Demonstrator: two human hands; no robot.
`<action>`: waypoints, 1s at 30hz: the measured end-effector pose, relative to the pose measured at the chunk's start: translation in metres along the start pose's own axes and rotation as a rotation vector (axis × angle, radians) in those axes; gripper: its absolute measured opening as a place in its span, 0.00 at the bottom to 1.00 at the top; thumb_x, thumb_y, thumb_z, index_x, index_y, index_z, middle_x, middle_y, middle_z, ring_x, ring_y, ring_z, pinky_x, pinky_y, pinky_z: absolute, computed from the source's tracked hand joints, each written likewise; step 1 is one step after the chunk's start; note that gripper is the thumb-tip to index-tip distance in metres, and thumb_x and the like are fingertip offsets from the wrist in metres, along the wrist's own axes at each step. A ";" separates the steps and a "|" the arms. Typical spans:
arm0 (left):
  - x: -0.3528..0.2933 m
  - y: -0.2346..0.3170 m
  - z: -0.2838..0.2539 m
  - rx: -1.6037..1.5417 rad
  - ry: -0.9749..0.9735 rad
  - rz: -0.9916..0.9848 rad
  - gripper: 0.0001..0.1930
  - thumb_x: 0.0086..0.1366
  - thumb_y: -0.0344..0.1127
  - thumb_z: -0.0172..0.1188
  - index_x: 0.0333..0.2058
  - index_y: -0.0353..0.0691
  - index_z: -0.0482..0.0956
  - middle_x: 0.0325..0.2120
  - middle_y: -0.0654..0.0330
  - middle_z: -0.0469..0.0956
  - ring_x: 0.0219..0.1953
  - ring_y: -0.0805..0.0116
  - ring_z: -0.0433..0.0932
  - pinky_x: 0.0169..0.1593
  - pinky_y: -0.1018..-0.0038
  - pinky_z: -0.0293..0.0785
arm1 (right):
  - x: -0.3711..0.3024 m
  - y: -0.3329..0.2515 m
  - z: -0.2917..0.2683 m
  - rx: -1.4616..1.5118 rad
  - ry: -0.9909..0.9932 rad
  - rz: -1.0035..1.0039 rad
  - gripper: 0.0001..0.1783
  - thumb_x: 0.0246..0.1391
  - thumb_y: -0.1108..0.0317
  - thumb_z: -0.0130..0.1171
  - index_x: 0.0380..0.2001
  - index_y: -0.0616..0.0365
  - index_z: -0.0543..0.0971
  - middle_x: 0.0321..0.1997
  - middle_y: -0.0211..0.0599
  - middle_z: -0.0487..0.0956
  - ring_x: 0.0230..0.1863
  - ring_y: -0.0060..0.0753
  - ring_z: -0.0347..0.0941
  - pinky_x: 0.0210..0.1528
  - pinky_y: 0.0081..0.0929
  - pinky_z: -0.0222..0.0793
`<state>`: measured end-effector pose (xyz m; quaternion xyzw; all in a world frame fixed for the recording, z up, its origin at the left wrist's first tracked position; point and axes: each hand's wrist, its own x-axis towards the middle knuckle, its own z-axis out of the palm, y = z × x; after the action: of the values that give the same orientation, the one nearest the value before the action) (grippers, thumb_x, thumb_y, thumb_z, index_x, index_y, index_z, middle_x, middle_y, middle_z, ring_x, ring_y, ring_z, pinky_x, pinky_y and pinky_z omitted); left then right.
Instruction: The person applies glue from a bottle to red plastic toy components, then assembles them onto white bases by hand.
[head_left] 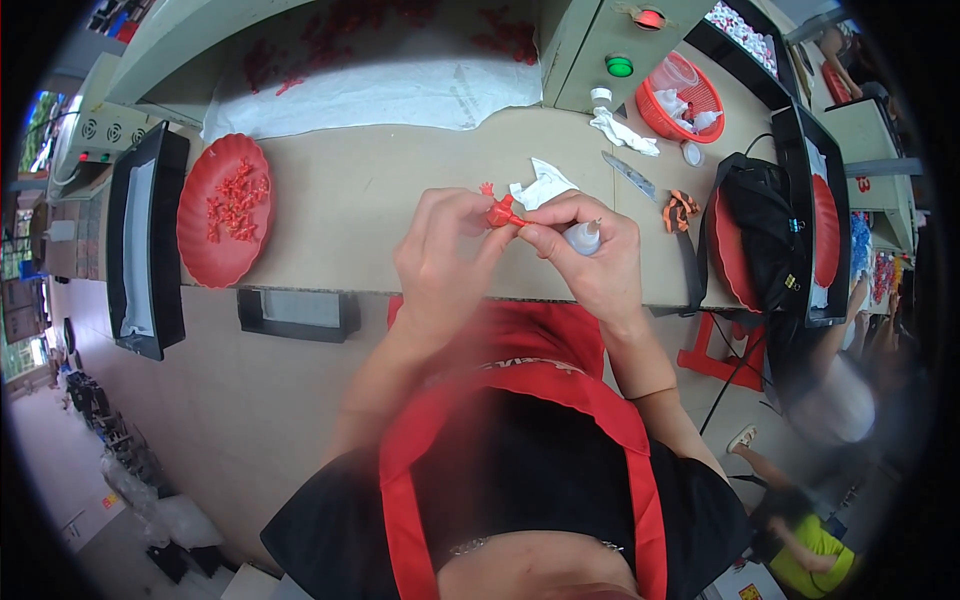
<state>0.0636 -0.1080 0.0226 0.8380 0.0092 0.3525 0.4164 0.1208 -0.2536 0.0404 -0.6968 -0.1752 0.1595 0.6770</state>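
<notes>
Left fingers (466, 206) and right fingers (568, 208) pinching red figurine (505, 213), partly hidden, white bottle (582, 239) half-covered, perhaps palmed

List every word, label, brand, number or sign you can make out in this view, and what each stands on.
Locations only, wording not copied:
Red apron: pale lettering across the front, creased and partly hidden.
Pale green cabinet, far right: one red marking.
White panel, lower left: a yellow-orange label, too small to read.
Small red figure and white bottle at the hands: no readable print.
</notes>
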 end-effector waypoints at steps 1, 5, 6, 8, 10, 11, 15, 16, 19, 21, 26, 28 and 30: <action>0.000 0.002 0.000 0.005 -0.006 -0.014 0.17 0.44 0.21 0.69 0.33 0.33 0.72 0.31 0.57 0.74 0.25 0.72 0.78 0.27 0.80 0.76 | 0.000 0.000 0.000 -0.020 0.010 -0.032 0.05 0.46 0.75 0.62 0.29 0.63 0.80 0.28 0.33 0.80 0.32 0.21 0.74 0.38 0.20 0.67; 0.002 0.002 0.000 0.024 -0.039 -0.042 0.16 0.45 0.21 0.69 0.32 0.33 0.72 0.30 0.58 0.74 0.25 0.72 0.78 0.27 0.79 0.76 | 0.004 0.003 0.000 -0.024 0.036 -0.054 0.04 0.45 0.75 0.63 0.28 0.61 0.80 0.27 0.34 0.79 0.30 0.26 0.75 0.36 0.21 0.68; 0.001 0.002 0.000 0.023 -0.040 -0.043 0.16 0.45 0.21 0.69 0.32 0.33 0.72 0.30 0.58 0.74 0.25 0.72 0.78 0.27 0.79 0.76 | 0.004 0.004 0.000 -0.186 0.039 -0.211 0.05 0.44 0.76 0.63 0.27 0.60 0.80 0.27 0.35 0.78 0.29 0.29 0.75 0.33 0.22 0.69; 0.000 0.001 0.000 0.055 -0.082 -0.065 0.15 0.46 0.22 0.69 0.32 0.33 0.73 0.30 0.58 0.74 0.25 0.72 0.77 0.27 0.79 0.76 | 0.005 0.005 -0.002 -0.348 0.044 -0.366 0.05 0.42 0.76 0.63 0.27 0.60 0.80 0.27 0.36 0.78 0.27 0.33 0.75 0.31 0.23 0.70; 0.000 0.002 -0.001 0.055 -0.101 -0.077 0.15 0.46 0.23 0.69 0.32 0.34 0.73 0.29 0.58 0.74 0.25 0.72 0.77 0.27 0.80 0.76 | 0.008 0.004 -0.004 -0.445 0.023 -0.467 0.07 0.40 0.77 0.63 0.27 0.58 0.80 0.27 0.36 0.77 0.25 0.37 0.75 0.28 0.26 0.71; 0.000 0.002 -0.002 0.054 -0.120 -0.088 0.15 0.46 0.23 0.69 0.32 0.34 0.73 0.29 0.58 0.74 0.24 0.72 0.77 0.27 0.80 0.76 | 0.009 0.003 -0.006 -0.443 0.021 -0.467 0.07 0.40 0.77 0.63 0.27 0.58 0.80 0.27 0.36 0.77 0.25 0.37 0.75 0.28 0.26 0.71; 0.001 0.003 0.001 0.008 -0.128 -0.128 0.15 0.46 0.25 0.70 0.32 0.34 0.73 0.29 0.58 0.75 0.24 0.72 0.77 0.28 0.79 0.76 | 0.011 0.001 -0.010 -0.494 -0.011 -0.504 0.07 0.40 0.77 0.63 0.27 0.59 0.80 0.27 0.36 0.78 0.26 0.36 0.76 0.28 0.26 0.71; 0.000 0.003 0.001 0.004 -0.131 -0.153 0.15 0.46 0.25 0.70 0.31 0.34 0.73 0.29 0.58 0.75 0.24 0.72 0.77 0.28 0.79 0.76 | 0.010 0.002 -0.010 -0.439 -0.026 -0.482 0.06 0.41 0.77 0.63 0.27 0.59 0.80 0.27 0.36 0.78 0.26 0.34 0.76 0.28 0.24 0.71; -0.001 0.003 0.003 -0.008 -0.128 -0.185 0.14 0.46 0.26 0.70 0.31 0.33 0.73 0.29 0.58 0.75 0.24 0.72 0.78 0.28 0.79 0.76 | 0.007 0.010 -0.005 -0.148 0.026 -0.215 0.04 0.44 0.75 0.63 0.27 0.61 0.80 0.27 0.34 0.79 0.25 0.26 0.75 0.28 0.21 0.69; -0.001 0.003 0.004 -0.014 -0.120 -0.193 0.14 0.47 0.26 0.70 0.31 0.33 0.73 0.29 0.58 0.75 0.24 0.72 0.78 0.28 0.79 0.76 | 0.004 0.006 -0.005 -0.034 0.025 -0.038 0.04 0.45 0.75 0.63 0.27 0.62 0.80 0.27 0.33 0.79 0.26 0.23 0.74 0.29 0.19 0.68; -0.002 0.001 0.006 0.027 -0.120 -0.176 0.13 0.48 0.26 0.69 0.30 0.33 0.73 0.28 0.58 0.75 0.24 0.72 0.78 0.28 0.79 0.76 | 0.006 0.014 -0.005 0.140 0.035 0.184 0.04 0.46 0.74 0.63 0.26 0.64 0.79 0.27 0.32 0.78 0.27 0.17 0.72 0.29 0.17 0.67; -0.003 0.000 0.007 0.023 -0.124 -0.181 0.13 0.48 0.26 0.69 0.30 0.32 0.73 0.28 0.58 0.75 0.25 0.72 0.78 0.29 0.79 0.77 | 0.008 0.021 -0.006 0.159 -0.010 0.093 0.04 0.46 0.75 0.63 0.27 0.65 0.79 0.28 0.33 0.79 0.27 0.19 0.73 0.30 0.17 0.68; -0.003 -0.002 0.007 0.020 -0.126 -0.186 0.13 0.48 0.26 0.69 0.30 0.32 0.73 0.28 0.58 0.75 0.25 0.72 0.78 0.29 0.79 0.77 | 0.011 0.020 -0.005 0.210 -0.013 0.109 0.04 0.46 0.76 0.63 0.27 0.65 0.79 0.28 0.34 0.79 0.27 0.20 0.73 0.31 0.17 0.69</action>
<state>0.0657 -0.1128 0.0166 0.8581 0.0644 0.2589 0.4387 0.1334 -0.2537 0.0210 -0.6296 -0.1235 0.2180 0.7354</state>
